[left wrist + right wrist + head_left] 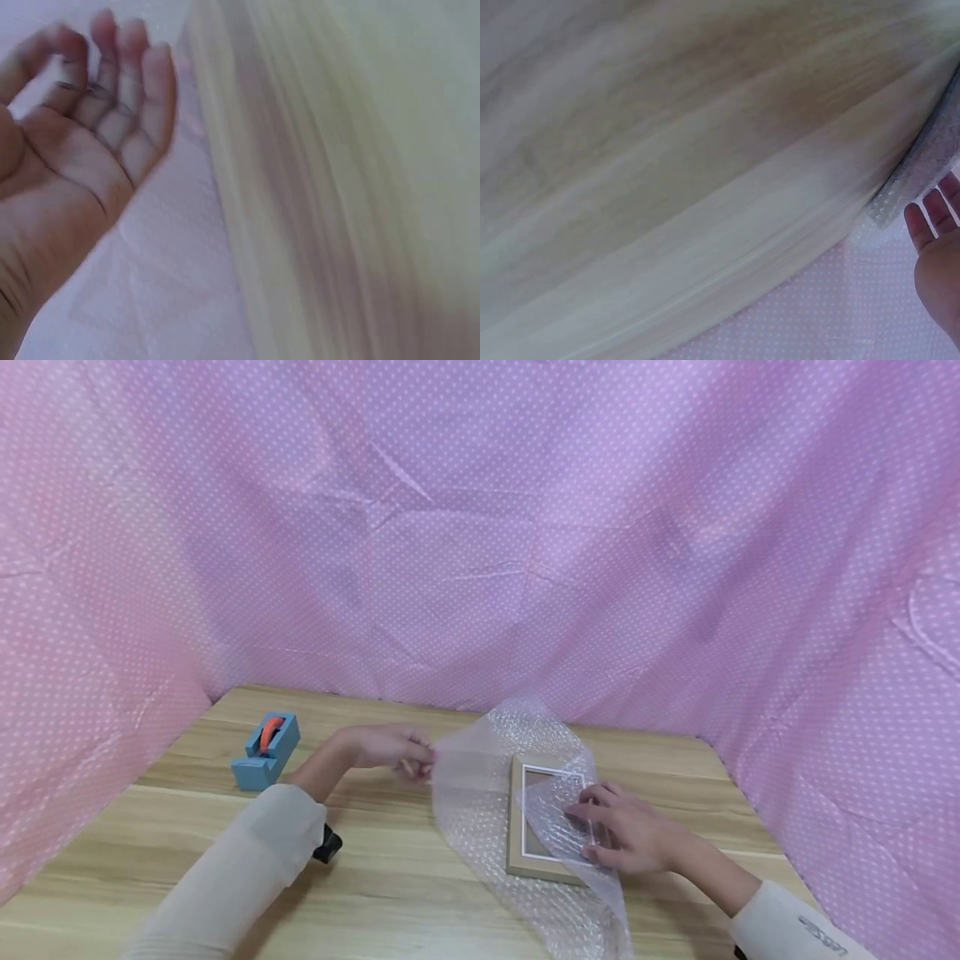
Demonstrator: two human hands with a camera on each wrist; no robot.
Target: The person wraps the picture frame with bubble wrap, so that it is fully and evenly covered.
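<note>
A light wooden picture frame [516, 827] with a white inner border lies on a sheet of clear bubble wrap [480, 843]. One flap of the wrap is folded over the frame's right part. My right hand [630, 828] rests on that flap with its fingers spread; the right wrist view shows the fingers [921, 229] against the wrapped edge. At the sheet's left edge my left hand [393, 752] pinches the wrap, drawn out toward it. In the left wrist view the left hand [82, 142] has bent fingers, and the wrap is hard to make out.
A blue tape dispenser [258, 764] with an orange roll [271, 735] stands on the left of the wooden table [390, 893]. Pink dotted cloth [480, 543] hangs behind the table and along both sides.
</note>
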